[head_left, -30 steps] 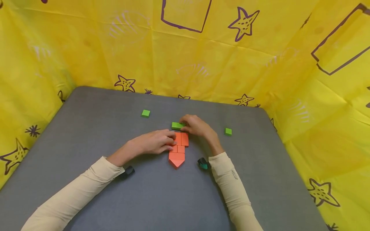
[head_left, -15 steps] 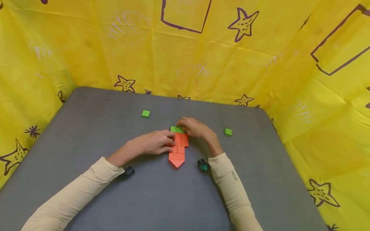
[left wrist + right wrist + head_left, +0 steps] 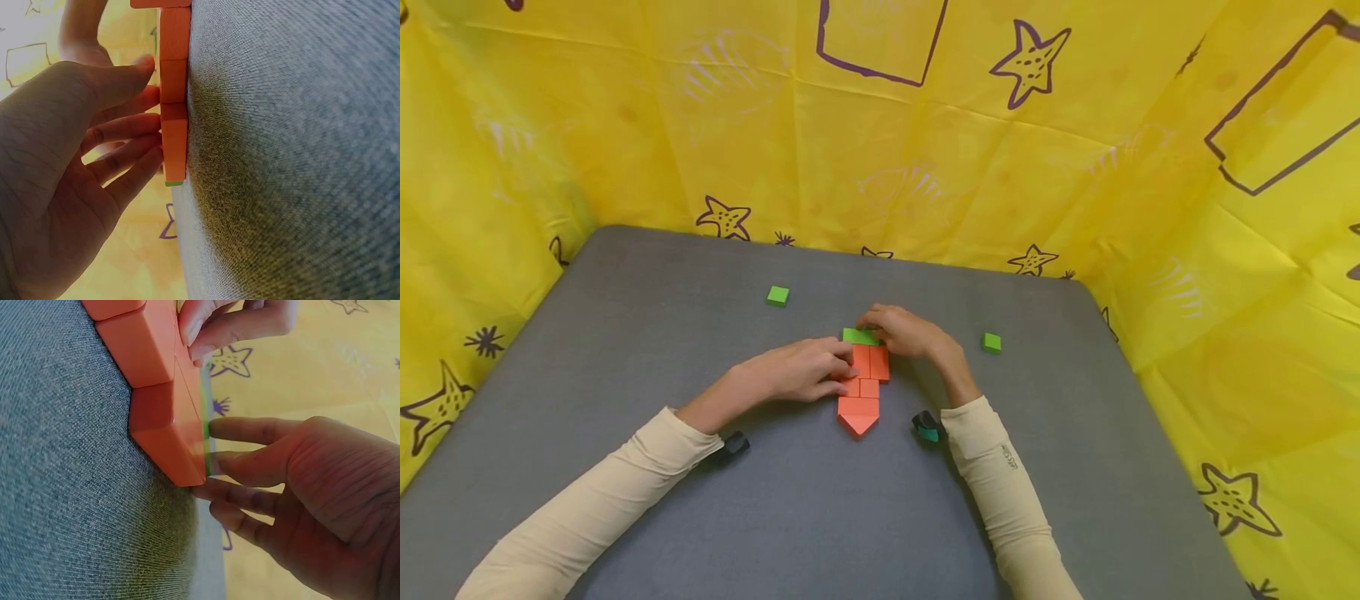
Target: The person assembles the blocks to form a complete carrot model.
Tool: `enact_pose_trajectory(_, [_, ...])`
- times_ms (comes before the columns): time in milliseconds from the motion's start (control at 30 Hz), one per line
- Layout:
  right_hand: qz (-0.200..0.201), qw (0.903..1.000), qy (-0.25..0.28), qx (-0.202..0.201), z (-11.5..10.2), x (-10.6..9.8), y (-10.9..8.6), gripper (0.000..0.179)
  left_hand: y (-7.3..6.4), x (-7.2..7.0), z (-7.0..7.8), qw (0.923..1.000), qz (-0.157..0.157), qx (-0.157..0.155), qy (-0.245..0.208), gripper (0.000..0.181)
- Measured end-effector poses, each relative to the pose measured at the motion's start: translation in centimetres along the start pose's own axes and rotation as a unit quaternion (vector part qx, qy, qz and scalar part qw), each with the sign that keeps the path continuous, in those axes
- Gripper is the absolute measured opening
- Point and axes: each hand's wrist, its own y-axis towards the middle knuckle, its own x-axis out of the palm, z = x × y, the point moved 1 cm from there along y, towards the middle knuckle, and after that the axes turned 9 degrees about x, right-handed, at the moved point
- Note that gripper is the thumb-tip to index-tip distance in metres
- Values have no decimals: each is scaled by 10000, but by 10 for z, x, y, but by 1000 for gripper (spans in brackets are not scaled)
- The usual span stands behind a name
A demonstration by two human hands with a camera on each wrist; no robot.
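Orange blocks (image 3: 859,408) lie flat against each other in a row at mid table, a pointed one nearest the person. My left hand (image 3: 805,369) rests its fingertips on the orange tops; the left wrist view shows its fingers (image 3: 128,128) fairly straight. A green block (image 3: 856,336) lies crosswise against the far end of the orange row. My right hand (image 3: 904,331) holds that green block at its right part, thumb and fingers over it. In the right wrist view the fingertips meet a thin green edge (image 3: 207,434) behind an orange block (image 3: 165,437); the far-side contact is hidden.
One small green block (image 3: 778,296) sits at the far left and another (image 3: 992,342) to the right of the right hand. Dark wrist devices (image 3: 927,426) hang under both cuffs. A yellow patterned curtain (image 3: 925,167) stands along the back and sides of the grey table (image 3: 820,517).
The right hand has drawn the green block toward the person, against the orange row's far end. Over the last half second it stays there. The left hand has hardly moved.
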Motion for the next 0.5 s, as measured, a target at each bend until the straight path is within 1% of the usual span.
enact_pose_trajectory(167, [-60,10000,35,55,4,-4,-3,36,0,1,0,10000,5,1,30,24])
enact_pose_trajectory(300, [-18,9993,97,374,16,-21,-16,42,0,0,1,10000,30,-19,36,24])
enact_pose_trajectory(400, [92,9959,70,892,33,-37,-36,44,0,0,1,10000,1,-75,-5,25])
enact_pose_trajectory(467, [143,9908,-30,1344,48,-45,-51,45,-1,0,2,10000,-8,-93,-31,25])
enact_pose_trajectory(500, [124,9867,-103,1616,55,-49,-59,46,-1,0,2,9999,-15,-100,-43,26])
